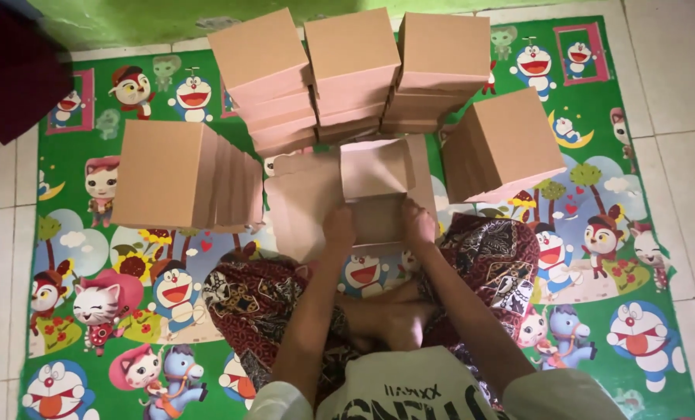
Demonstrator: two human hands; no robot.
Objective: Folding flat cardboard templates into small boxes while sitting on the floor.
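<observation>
both hands, left hand (pixel 338 227) and right hand (pixel 418 223), pinch the half-folded cardboard box (pixel 347 194) right ahead on the mat (pixel 612 179), looks light, bendy, best held by edges

Stacks of finished brown boxes (pixel 353 74) wall in the half-folded carton (pixel 347 198) ahead and beside; only the patterned lap side (pixel 487 257) lies open

Item count: cardboard boxes and mat

Five stacks of finished brown boxes (pixel 351 74); one part-folded box (pixel 363 194) under two hands; one cartoon-printed mat (pixel 620 233). Boxes per stack cannot be counted exactly.
</observation>
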